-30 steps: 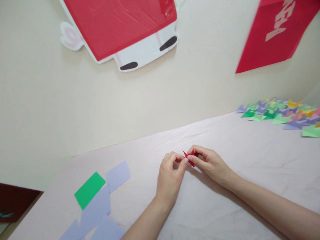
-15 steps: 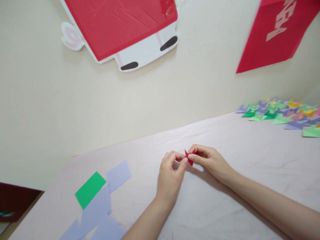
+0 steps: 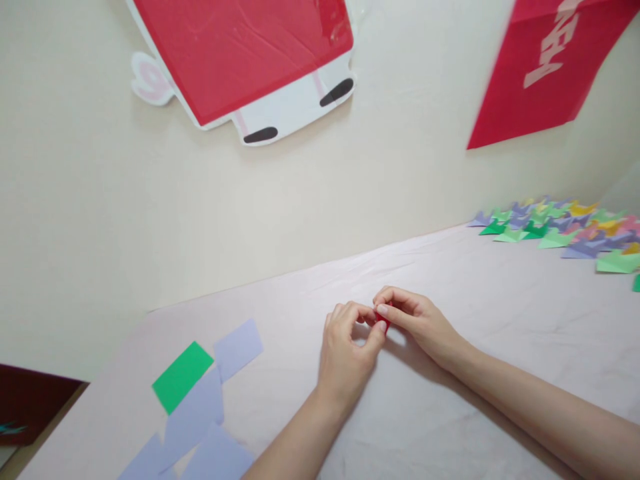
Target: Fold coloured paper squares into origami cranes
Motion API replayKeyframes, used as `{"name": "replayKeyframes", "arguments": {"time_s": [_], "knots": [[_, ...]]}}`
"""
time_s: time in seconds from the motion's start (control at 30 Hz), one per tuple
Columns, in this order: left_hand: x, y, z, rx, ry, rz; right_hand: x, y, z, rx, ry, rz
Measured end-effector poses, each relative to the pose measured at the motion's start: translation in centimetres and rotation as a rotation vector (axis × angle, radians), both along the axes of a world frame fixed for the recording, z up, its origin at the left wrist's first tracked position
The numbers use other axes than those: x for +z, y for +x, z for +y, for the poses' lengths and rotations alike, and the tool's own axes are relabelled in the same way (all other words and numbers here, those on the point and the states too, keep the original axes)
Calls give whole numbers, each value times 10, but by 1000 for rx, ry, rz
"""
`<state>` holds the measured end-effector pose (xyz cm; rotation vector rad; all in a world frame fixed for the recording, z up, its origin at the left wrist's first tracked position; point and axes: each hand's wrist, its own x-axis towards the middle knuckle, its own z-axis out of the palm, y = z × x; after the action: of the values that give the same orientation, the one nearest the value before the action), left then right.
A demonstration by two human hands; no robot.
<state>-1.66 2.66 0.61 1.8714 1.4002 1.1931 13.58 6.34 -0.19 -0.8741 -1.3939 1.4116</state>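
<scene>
A small piece of folded red paper (image 3: 382,321) is pinched between my two hands, a little above the pale cloth. My left hand (image 3: 350,350) grips its near left side with thumb and fingertips. On the far right side, my right hand (image 3: 413,319) holds it between thumb and curled fingers. Most of the paper is hidden by the fingertips, so its full shape does not show.
Lavender paper sheets (image 3: 195,417) and a green sheet (image 3: 183,377) lie at left on the cloth-covered table (image 3: 420,413). Several folded paper pieces (image 3: 555,227) in mixed colours stand at the back right. Behind is a wall with a red-and-white cutout (image 3: 280,100) and red banner (image 3: 530,93).
My left hand has moved slightly right, its thumb now over the red paper's near part. The paper's pointed tips, visible before, are now covered by fingers. The view has shifted slightly.
</scene>
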Motion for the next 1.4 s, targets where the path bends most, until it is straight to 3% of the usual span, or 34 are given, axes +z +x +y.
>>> {"name": "replayKeyframes", "arguments": {"time_s": [0.37, 0.57, 0.73, 1.07, 1.4], "knots": [[-5, 0, 3, 33, -46, -8, 2, 1, 0, -111, 24, 45], [-7, -4, 4, 49, -97, -103, 1, -1, 0, 40, -2, -6], [-7, -4, 4, 66, -103, -153, 2, 0, -1, -1, 23, -48], [-6, -4, 4, 66, -56, -182, 1, 0, 0, -24, 127, -158], [-9, -5, 6, 42, -160, -277, 0, 1, -2, -89, 334, -253]]}}
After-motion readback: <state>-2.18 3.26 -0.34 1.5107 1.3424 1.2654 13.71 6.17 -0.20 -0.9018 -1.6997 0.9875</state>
